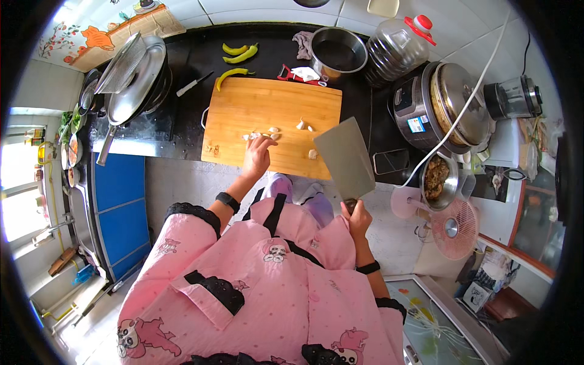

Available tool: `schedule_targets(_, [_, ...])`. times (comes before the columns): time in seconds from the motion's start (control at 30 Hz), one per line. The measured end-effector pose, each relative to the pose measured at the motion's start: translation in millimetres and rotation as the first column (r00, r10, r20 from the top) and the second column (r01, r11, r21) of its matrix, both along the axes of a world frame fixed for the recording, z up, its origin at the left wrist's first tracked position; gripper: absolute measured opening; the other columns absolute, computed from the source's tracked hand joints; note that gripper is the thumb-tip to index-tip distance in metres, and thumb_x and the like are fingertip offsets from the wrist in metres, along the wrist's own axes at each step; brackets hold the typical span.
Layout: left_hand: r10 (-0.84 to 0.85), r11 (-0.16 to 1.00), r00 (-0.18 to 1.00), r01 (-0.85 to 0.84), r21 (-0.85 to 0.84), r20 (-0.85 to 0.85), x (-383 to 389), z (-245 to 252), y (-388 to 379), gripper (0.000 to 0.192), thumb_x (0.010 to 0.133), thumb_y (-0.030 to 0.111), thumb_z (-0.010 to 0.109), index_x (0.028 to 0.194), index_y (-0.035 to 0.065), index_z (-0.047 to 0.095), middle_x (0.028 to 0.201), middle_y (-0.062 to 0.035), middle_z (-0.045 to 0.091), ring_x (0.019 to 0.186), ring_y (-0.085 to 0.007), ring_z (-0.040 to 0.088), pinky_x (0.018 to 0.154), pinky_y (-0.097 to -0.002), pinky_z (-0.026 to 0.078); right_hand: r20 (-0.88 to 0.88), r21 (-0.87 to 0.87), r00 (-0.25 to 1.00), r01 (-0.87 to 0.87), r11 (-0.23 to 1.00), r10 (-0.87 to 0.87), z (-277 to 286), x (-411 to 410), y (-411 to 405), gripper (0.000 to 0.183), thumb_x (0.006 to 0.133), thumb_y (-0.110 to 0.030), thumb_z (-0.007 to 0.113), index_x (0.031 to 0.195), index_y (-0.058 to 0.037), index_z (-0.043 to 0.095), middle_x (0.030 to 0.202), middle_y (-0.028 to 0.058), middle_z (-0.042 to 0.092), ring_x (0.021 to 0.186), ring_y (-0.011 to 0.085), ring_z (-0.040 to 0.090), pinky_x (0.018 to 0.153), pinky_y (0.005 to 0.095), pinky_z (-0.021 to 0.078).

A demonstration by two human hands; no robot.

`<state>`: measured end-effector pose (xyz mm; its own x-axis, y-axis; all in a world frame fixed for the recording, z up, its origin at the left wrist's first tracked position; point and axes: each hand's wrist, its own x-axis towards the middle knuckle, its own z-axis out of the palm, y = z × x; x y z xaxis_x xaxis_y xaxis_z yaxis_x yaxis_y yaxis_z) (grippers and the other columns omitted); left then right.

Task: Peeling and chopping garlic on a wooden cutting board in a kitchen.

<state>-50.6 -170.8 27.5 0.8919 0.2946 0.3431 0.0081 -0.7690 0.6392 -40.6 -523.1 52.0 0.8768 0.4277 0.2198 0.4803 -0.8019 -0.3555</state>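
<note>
My left hand (pixel 258 157) rests at the near left part of a wooden cutting board (pixel 269 100), its fingertips over several garlic cloves (pixel 274 129); whether it pinches one cannot be told. In my right hand (pixel 359 219) is the handle of a cleaver (pixel 345 157), its broad blade raised over the board's right edge. More garlic pieces (pixel 300 123) lie right of the middle, and another piece (pixel 313 154) sits near the blade. A green pepper (pixel 233 75) lies across the board's far left corner, with two more peppers (pixel 242 54) behind it on the counter.
A small knife (pixel 195 84) lies left of the board, near a wok (pixel 137 86) on the stove. Behind the board are a red peeler (pixel 286 73) and a steel pot (pixel 338 51). To the right stand a phone (pixel 391 161), a cooker (pixel 433 107) and a bowl of food (pixel 439 181).
</note>
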Motion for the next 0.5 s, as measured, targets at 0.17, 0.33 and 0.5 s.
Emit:
schedule_targets(0.17, [0.015, 0.999, 1.000, -0.017, 0.044, 0.026, -6, 3, 6, 0.030, 0.069, -0.011, 0.051, 0.086, 0.0093, 0.064, 0.090, -0.0060, 0.063, 0.090, -0.0278, 0.058, 0.081, -0.0381, 0.042, -0.231, -0.400, 0.971, -0.031, 0.916, -0.068, -107, -28, -25, 0.043, 0.086, -0.051, 0.059, 0.090, -0.0093, 0.052, 0.068, 0.0115, 0.061, 0.056, 0.0315, 0.063, 0.047, 0.0398, 0.0510])
schedule_targets(0.33, [-0.030, 0.999, 1.000, 0.030, -0.012, -0.006, -12, 6, -2, 0.023, 0.070, -0.009, 0.052, 0.082, 0.0081, 0.061, 0.085, -0.0083, 0.058, 0.087, -0.0298, 0.056, 0.078, -0.0397, 0.043, -0.145, -0.392, 0.989, -0.066, 0.918, 0.009, -89, -27, -10, 0.046, 0.086, -0.054, 0.056, 0.094, -0.0094, 0.052, 0.069, 0.0104, 0.062, 0.053, 0.0301, 0.063, 0.046, 0.0382, 0.0516])
schedule_targets(0.5, [-0.093, 0.988, 0.993, 0.083, -0.133, -0.073, -5, -3, -19, 0.027, 0.073, -0.008, 0.049, 0.093, 0.0059, 0.059, 0.089, -0.0133, 0.055, 0.089, -0.0339, 0.054, 0.078, -0.0428, 0.045, -0.455, -0.064, 0.890, -0.031, 0.997, -0.002, -47, -2, -6, 0.046, 0.088, -0.050, 0.058, 0.099, -0.0056, 0.056, 0.070, 0.0177, 0.062, 0.066, 0.0341, 0.066, 0.056, 0.0416, 0.0521])
